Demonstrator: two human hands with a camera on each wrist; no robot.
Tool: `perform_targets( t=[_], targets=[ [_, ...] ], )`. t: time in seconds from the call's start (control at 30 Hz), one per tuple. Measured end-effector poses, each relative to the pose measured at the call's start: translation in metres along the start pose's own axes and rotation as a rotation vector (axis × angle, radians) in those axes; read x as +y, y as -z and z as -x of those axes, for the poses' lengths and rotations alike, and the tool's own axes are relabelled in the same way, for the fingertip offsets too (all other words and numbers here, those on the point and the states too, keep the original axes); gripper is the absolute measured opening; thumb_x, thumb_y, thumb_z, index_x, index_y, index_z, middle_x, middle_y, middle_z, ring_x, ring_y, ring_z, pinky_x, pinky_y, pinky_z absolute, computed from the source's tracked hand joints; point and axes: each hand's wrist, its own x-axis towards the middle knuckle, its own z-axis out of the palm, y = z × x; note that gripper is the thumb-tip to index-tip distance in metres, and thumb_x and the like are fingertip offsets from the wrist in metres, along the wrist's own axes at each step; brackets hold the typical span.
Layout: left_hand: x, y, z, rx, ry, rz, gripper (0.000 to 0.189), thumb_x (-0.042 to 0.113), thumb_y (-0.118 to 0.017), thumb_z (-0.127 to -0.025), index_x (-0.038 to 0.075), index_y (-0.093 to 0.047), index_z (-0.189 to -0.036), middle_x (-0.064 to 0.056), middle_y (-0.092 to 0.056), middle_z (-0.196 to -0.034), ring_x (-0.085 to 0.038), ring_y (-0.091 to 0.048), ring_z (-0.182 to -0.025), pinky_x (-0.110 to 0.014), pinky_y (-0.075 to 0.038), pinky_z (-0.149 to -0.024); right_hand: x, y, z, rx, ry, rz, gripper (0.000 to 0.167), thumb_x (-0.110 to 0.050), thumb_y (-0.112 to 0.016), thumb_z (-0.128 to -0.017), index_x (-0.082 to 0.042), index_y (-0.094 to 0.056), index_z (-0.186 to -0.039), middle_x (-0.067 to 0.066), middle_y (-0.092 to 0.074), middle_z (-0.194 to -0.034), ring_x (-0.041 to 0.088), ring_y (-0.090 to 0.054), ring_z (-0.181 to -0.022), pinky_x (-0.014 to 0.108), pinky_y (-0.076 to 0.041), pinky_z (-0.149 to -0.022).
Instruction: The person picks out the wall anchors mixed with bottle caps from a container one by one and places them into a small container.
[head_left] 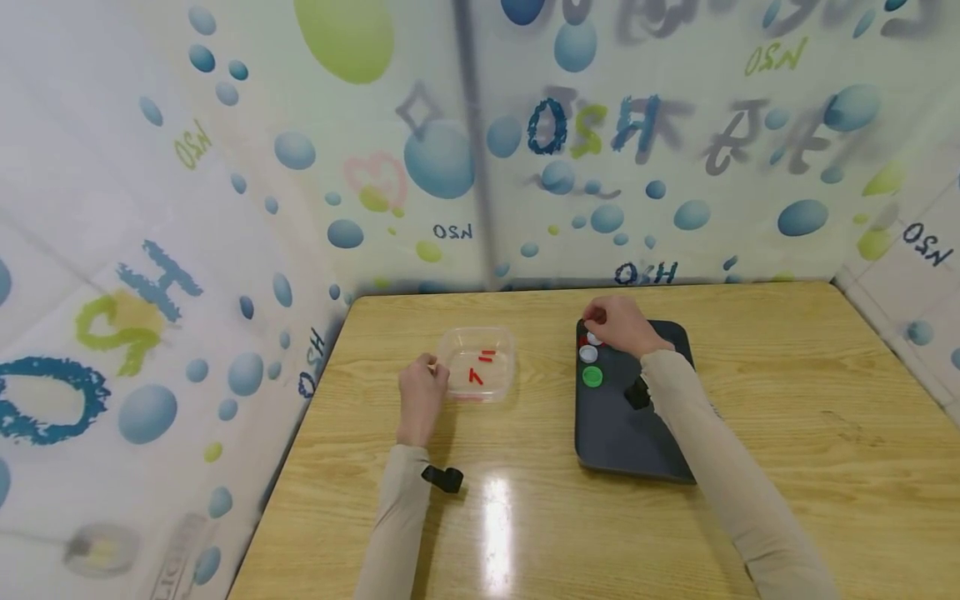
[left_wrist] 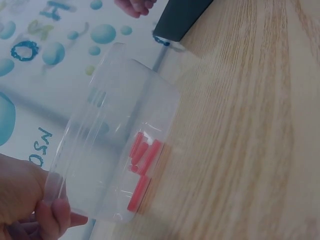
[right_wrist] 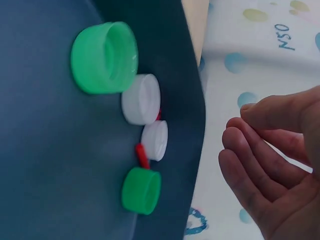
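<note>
My left hand (head_left: 422, 398) grips the near left rim of a clear plastic container (left_wrist: 90, 185), thumb and fingers at its edge. Several short red sticks (left_wrist: 137, 193) lie on the container's floor. Over the far left corner of a dark tray (head_left: 630, 442) hovers my right hand (head_left: 621, 325). In the right wrist view its fingers are loosely bent, the thumb close to the index fingertip, with nothing visible between them. Along the tray's left side stand a green bottle cap (right_wrist: 102, 59), two white caps (right_wrist: 134, 102) and another green cap (right_wrist: 136, 191). A red stick (right_wrist: 142, 156) lies among them.
Container and tray both stand on a wooden table (head_left: 540, 533), with bare wood between them. Behind the table and to its left hangs a patterned curtain (head_left: 420, 250). Black wrist cameras (head_left: 444, 478) are strapped over both sleeves.
</note>
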Motion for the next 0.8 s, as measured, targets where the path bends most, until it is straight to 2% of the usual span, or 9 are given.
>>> perform_targets(
  t=[0.3, 0.53, 0.8],
  targets=[
    [-0.001, 0.000, -0.001, -0.023, 0.016, -0.003, 0.018, 0.000, -0.062, -0.086, -0.012, -0.071, -0.096, -0.021, -0.071, -0.075, -0.028, -0.067, -0.065, -0.042, -0.056, -0.061, 0.018, -0.001, 0.005, 0.010, -0.024, 0.014, 0.018, -0.006, -0.062, -0.095, 0.004, -0.071, -0.107, 0.021, -0.072, -0.102, 0.031, -0.068, -0.091, 0.048, -0.056, -0.083],
    [-0.002, -0.001, 0.000, -0.027, 0.019, -0.002, 0.018, 0.001, -0.062, -0.086, -0.012, -0.071, -0.095, -0.020, -0.070, -0.073, -0.026, -0.064, -0.062, -0.039, -0.054, -0.060, 0.031, -0.007, 0.005, -0.015, -0.053, 0.033, 0.020, -0.007, -0.063, -0.094, 0.005, -0.071, -0.107, 0.020, -0.072, -0.099, 0.030, -0.068, -0.088, 0.046, -0.057, -0.080],
    [0.000, 0.000, -0.001, -0.050, 0.043, -0.001, 0.019, 0.002, -0.062, -0.089, -0.011, -0.071, -0.098, -0.020, -0.071, -0.076, -0.025, -0.066, -0.065, -0.037, -0.054, -0.059, 0.035, -0.009, 0.009, -0.014, -0.076, 0.068, 0.019, -0.005, -0.064, -0.092, 0.006, -0.072, -0.105, 0.021, -0.072, -0.099, 0.031, -0.067, -0.086, 0.046, -0.057, -0.080]
  ],
)
